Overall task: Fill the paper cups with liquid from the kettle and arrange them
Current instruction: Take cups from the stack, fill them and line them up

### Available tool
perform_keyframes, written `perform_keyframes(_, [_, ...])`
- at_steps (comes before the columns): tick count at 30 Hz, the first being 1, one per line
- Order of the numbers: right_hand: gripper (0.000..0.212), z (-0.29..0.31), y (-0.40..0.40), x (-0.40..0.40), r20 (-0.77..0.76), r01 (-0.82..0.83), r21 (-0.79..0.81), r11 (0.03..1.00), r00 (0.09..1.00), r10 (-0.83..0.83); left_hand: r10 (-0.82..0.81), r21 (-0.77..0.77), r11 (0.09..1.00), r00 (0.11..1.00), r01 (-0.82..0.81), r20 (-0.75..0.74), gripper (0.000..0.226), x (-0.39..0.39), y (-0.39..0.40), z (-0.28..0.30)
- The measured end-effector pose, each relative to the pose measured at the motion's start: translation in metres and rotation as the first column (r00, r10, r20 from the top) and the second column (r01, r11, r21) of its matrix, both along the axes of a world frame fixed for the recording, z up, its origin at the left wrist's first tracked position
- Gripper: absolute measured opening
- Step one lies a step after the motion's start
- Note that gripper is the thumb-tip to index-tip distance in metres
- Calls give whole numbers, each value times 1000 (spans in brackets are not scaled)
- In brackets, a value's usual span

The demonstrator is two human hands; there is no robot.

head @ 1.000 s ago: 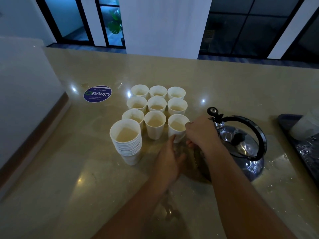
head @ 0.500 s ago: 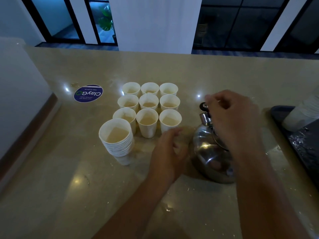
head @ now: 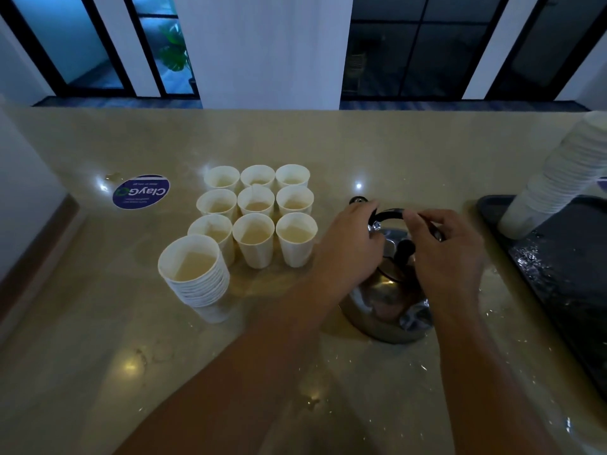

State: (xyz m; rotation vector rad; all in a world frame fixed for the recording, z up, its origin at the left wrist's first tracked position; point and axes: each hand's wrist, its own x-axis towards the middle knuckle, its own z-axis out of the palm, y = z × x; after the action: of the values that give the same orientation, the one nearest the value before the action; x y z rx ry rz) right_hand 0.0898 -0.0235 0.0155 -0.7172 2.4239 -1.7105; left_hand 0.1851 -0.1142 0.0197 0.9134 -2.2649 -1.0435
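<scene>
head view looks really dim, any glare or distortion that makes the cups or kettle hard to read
Head view: dim and bluish, yet liquid shows in the grid of paper cups. Small ceiling-light glints dot the countertop. The kettle mirrors its surroundings, muddling its shape. Wide-angle bending curves the counter edge and tilts the side cup stack.

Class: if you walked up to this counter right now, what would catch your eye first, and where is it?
Nine filled paper cups stand in a three-by-three block mid-counter, a nested cup stack at its near-left corner. To their right, both hands, left hand and right hand, meet over the steel kettle.
</scene>
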Motion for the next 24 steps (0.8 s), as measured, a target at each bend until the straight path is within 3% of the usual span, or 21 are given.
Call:
perform_keyframes(12, [8, 38, -8, 6, -150, -223, -67, 972, 966, 211, 69, 130, 990, 984, -48, -161, 40, 35, -44, 34])
perform_keyframes(24, [19, 85, -47, 18, -258, -431, 196, 881, 844, 470, 163, 115, 982, 977, -148, -137, 33, 72, -66, 54])
